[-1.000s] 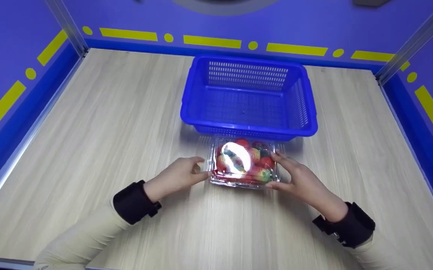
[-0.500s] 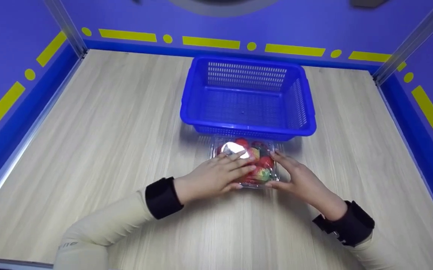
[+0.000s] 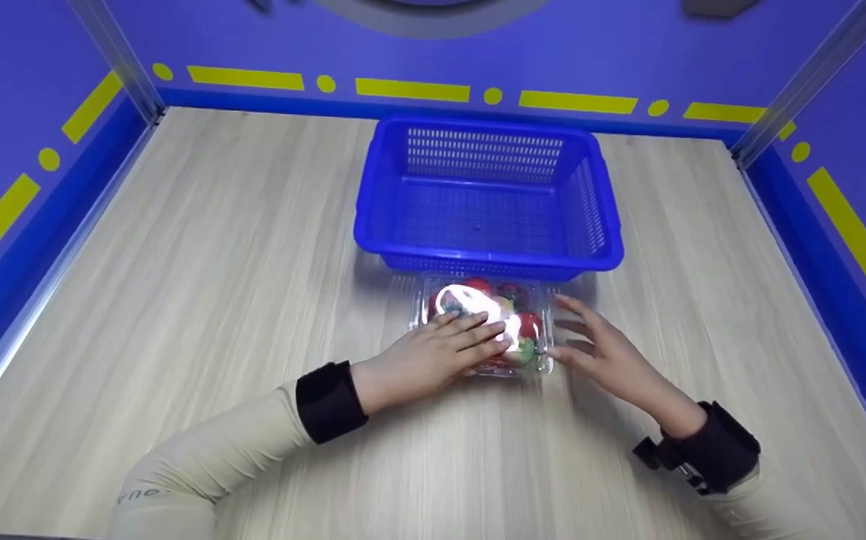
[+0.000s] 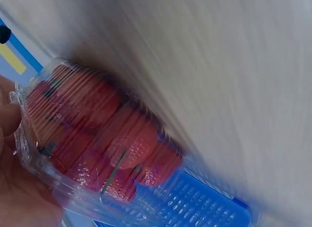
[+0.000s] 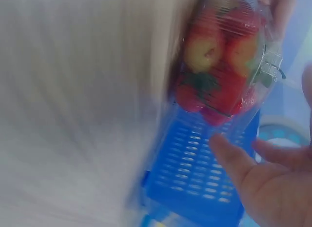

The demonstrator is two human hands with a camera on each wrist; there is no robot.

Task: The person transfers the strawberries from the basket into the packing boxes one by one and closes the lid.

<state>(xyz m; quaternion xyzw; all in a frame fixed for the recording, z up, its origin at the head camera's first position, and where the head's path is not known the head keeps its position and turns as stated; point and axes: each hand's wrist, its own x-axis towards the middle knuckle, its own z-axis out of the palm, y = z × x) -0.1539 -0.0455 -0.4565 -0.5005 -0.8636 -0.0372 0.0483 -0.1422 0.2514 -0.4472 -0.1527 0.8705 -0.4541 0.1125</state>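
Observation:
A clear plastic clamshell box (image 3: 521, 298) of red and yellowish fruit with green leaves, which look like strawberries, sits lid-up on the table. My left hand (image 3: 433, 356) rests across its lid from the front left, with fingers nearly straight; it hides part of the fruit. In the left wrist view, the thumb side of that hand lies along the box's edge. Just right of the box is my right hand (image 3: 613, 360), fingers spread and loosely bent. Its thumb tip is near the box's right edge; the right wrist view shows the fingers (image 5: 234, 161) apart from the box.
A blue slotted basket (image 3: 489, 259) stands right behind the box, with its floor visible and nothing seen inside. Around the wooden table (image 3: 253, 225), blue walls (image 3: 253, 45) with yellow marks rise at the back and both sides.
My left hand has moved from the box's left side onto its lid. The right hand, earlier touching the right side, has drawn slightly away to the right.

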